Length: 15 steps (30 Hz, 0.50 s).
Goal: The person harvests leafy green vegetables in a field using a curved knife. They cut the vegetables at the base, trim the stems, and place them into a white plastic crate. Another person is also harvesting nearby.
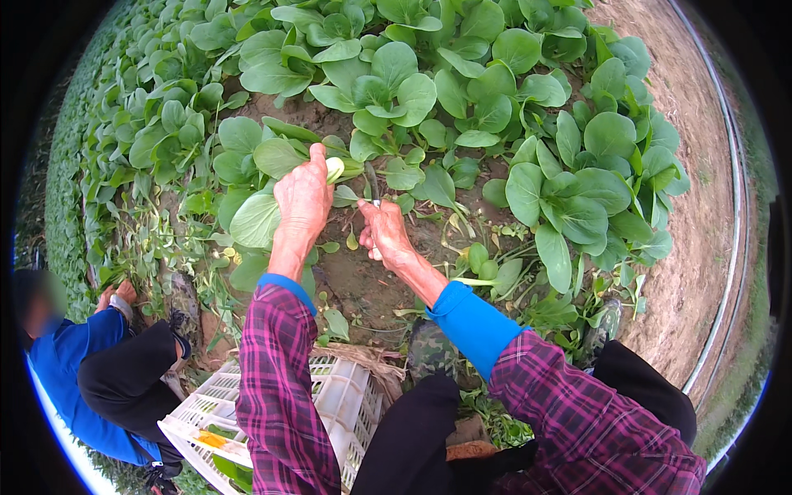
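Note:
My left hand is closed around a leafy green with a pale stem base, likely bok choy; the base pokes out past my thumb. Its broad leaves spread to the left of my wrist, though I cannot tell which leaves belong to it. In my right hand is a small knife, its dark blade pointing away from me among the leaves. The handle is mostly hidden by my fingers. Just beyond both hands, more bok choy plants stand rooted in the soil.
A white plastic crate with some greens inside stands beneath my left forearm. To the left crouches a person in blue, hands down among plants. Cut leaves litter the soil. Pale hoses or pipes run along the right path.

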Each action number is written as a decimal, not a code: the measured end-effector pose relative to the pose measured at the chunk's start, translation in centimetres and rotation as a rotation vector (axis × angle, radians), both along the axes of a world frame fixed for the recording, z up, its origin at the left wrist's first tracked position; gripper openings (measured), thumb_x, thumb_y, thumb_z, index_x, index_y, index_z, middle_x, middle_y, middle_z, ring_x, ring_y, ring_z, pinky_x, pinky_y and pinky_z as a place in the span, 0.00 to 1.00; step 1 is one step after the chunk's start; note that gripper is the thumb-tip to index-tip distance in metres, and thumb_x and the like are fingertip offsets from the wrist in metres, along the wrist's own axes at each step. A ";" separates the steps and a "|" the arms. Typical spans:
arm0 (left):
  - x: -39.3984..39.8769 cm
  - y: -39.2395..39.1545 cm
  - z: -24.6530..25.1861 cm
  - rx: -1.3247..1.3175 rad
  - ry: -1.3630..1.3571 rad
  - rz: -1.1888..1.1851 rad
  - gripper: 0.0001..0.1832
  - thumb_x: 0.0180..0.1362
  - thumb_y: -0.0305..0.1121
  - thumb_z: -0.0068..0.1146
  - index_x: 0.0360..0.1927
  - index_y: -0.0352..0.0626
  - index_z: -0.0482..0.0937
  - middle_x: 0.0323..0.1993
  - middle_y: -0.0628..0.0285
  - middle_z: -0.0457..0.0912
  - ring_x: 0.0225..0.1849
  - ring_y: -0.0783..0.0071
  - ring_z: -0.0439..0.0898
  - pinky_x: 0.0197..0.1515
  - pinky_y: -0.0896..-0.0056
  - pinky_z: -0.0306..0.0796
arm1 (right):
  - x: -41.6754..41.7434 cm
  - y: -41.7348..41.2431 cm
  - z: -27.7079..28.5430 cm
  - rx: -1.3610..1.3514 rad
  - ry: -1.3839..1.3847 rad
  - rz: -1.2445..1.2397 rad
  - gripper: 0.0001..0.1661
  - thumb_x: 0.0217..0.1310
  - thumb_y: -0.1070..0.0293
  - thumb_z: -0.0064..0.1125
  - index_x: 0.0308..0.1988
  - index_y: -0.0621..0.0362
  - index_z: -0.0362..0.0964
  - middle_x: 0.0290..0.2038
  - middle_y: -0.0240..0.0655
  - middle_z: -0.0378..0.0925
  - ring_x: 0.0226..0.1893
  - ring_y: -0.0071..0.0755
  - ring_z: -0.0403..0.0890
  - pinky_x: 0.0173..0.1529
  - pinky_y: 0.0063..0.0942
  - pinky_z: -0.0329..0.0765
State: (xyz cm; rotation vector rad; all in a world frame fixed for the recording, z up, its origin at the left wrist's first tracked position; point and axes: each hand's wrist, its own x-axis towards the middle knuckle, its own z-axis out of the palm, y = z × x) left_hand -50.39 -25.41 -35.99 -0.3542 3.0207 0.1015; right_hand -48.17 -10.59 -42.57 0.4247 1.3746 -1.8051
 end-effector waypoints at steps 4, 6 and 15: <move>-0.1 0.1 0.0 0.028 0.035 0.012 0.23 0.50 0.27 0.66 0.48 0.44 0.69 0.27 0.52 0.84 0.32 0.46 0.84 0.32 0.47 0.75 | -0.2 -0.1 -0.5 -0.045 -0.032 -0.001 0.19 0.68 0.54 0.55 0.30 0.55 0.64 0.15 0.33 0.68 0.11 0.21 0.66 0.10 0.23 0.62; 0.0 0.3 -0.2 0.029 0.050 0.021 0.23 0.50 0.28 0.66 0.48 0.44 0.69 0.27 0.51 0.84 0.32 0.46 0.84 0.32 0.46 0.75 | -0.6 -0.6 -0.7 -0.025 -0.003 0.006 0.19 0.69 0.54 0.54 0.30 0.57 0.65 0.14 0.33 0.67 0.10 0.22 0.66 0.10 0.24 0.62; 0.2 -0.3 0.4 0.084 0.009 0.084 0.20 0.55 0.33 0.64 0.50 0.47 0.71 0.29 0.45 0.84 0.36 0.41 0.83 0.38 0.46 0.74 | 0.5 1.9 0.3 -0.026 0.056 0.097 0.20 0.69 0.52 0.54 0.35 0.58 0.63 0.14 0.30 0.65 0.10 0.23 0.68 0.10 0.24 0.62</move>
